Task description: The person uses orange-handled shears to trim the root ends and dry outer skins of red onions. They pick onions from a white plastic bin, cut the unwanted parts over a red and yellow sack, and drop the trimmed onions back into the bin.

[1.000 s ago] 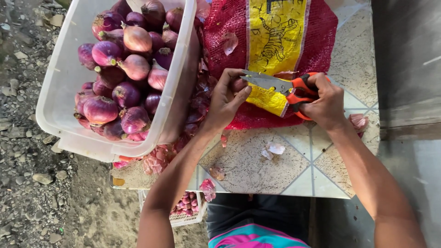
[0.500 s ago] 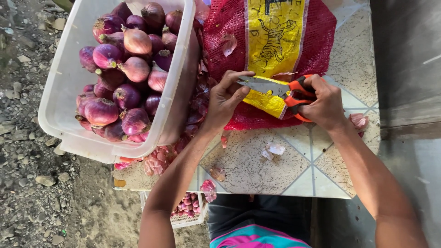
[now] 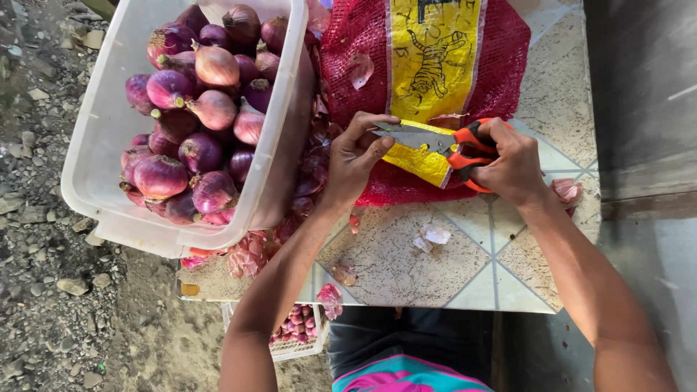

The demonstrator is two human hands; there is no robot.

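The right hand (image 3: 512, 165) is clenched through the orange handles of a pair of scissors (image 3: 435, 141), whose grey blades point toward the left hand (image 3: 353, 158), lying across the yellow label of a red mesh sack (image 3: 363, 43) on the tiled worktop (image 3: 406, 268). The left hand pinches at the blade tips with thumb and fingers, seemingly gripping the sack's mesh there, though the view is too poor to be sure. Just beyond the left hand's outer side stands a clear plastic tub (image 3: 102, 123) of red onions (image 3: 189, 131), with loose onion skins (image 3: 435, 236) below both hands.
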